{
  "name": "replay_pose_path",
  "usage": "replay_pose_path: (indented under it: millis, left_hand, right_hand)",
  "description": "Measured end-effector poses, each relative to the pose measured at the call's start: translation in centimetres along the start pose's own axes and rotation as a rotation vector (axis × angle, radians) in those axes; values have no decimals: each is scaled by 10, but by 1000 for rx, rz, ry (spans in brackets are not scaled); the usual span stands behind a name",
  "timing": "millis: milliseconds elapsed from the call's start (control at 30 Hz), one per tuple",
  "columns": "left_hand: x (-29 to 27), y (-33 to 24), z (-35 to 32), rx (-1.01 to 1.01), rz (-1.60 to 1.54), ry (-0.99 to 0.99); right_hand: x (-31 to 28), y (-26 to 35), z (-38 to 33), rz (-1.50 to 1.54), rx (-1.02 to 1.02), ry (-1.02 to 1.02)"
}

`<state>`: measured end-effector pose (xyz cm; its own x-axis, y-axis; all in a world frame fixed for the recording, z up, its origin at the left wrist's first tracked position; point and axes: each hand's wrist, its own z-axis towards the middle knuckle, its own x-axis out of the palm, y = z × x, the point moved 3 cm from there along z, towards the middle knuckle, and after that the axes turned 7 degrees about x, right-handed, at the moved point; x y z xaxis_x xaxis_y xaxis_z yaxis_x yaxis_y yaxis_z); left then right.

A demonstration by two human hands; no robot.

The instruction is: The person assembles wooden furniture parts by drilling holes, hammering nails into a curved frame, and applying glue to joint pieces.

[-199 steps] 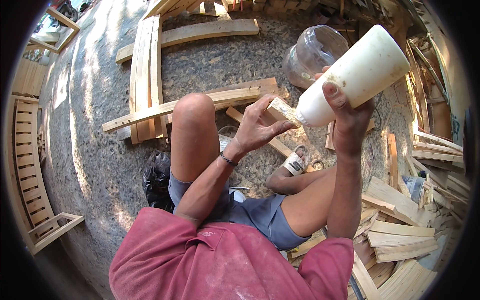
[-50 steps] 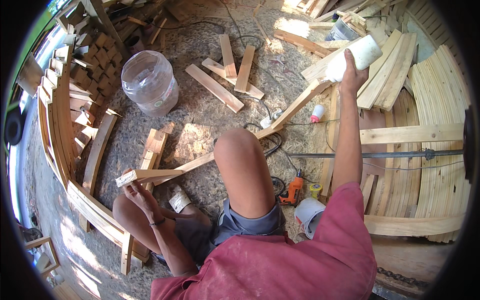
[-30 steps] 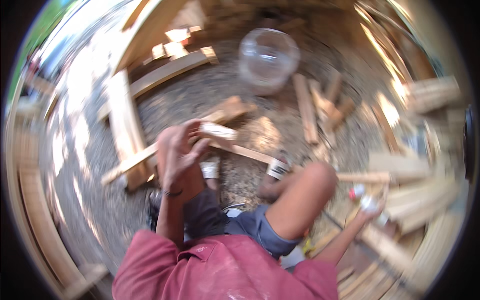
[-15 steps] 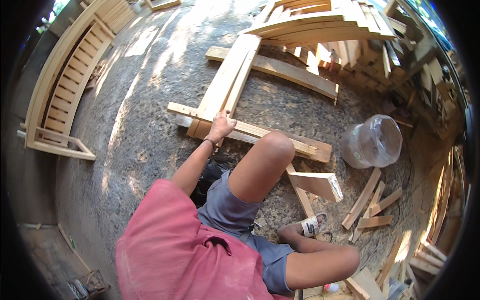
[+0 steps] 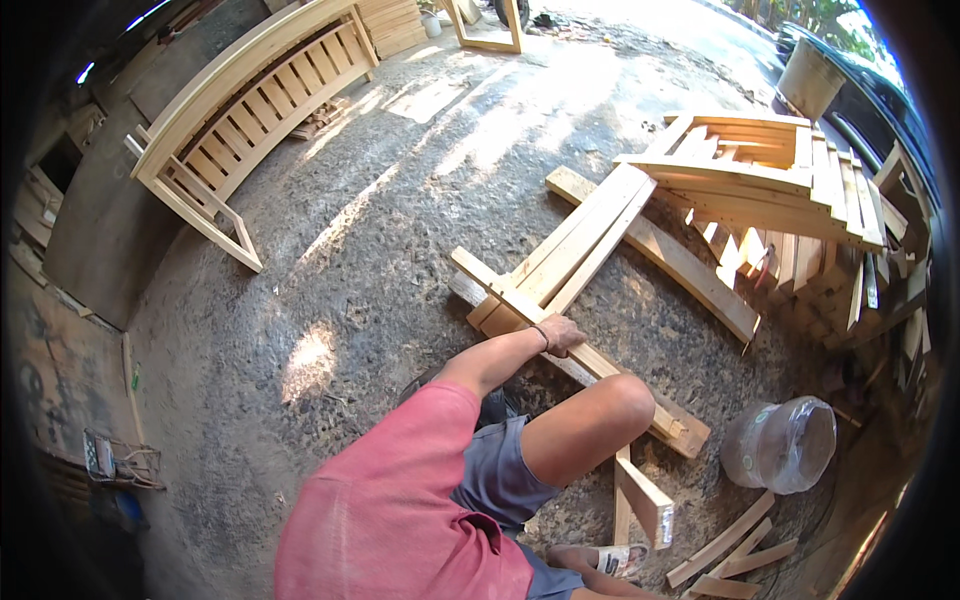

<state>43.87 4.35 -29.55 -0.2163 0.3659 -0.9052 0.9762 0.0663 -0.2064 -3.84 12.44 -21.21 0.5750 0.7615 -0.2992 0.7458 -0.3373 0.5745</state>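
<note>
My left hand (image 5: 562,335) is closed around a narrow wooden strip (image 5: 482,270), near the middle of its length. Beneath the strip is a wider wooden board (image 5: 688,436), lying the same way. Long pale boards (image 5: 588,238) meet the strip crosswise just beyond my hand and run to the far right. Their far ends reach a slatted wooden frame (image 5: 720,180). My bent knee is close to the strip's near end. My right hand is out of sight.
A thick plank (image 5: 690,275) crosses under the long boards. At right stands a clear plastic container (image 5: 765,450), with loose offcuts (image 5: 722,540) nearer me. A short board (image 5: 648,500) juts up by my foot. A slatted wooden bench (image 5: 250,115) stands far left.
My view has swung left and up, so everything sits further right and lower. My left hand has slid along the strip, away from its far left end.
</note>
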Motion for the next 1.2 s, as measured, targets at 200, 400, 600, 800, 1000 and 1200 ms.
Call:
replay_pose_path:
  millis: [200, 400, 600, 800, 1000, 1200]
  left_hand:
    - [-18, -2, -21, 125, 69, -196]
    - [-95, -8, -71, 54, 40, -351]
    - [-216, -51, -130, -66, -61, -411]
    - [-302, -115, -152, 38, -439, -627]
    - [-368, -198, -165, 336, -436, -826]
    - [-389, -308, -167, 433, -477, -703]
  right_hand:
    - [-46, 36, -22, -63, -145, -235]
    - [-142, 44, -103, -56, -360, -723]
    - [-227, 35, -240, -51, -473, -1214]
    - [-259, 178, -251, 134, -795, -804]
    - [-231, 320, -213, -35, -894, -496]
    - [-179, 379, -215, 500, -956, -242]
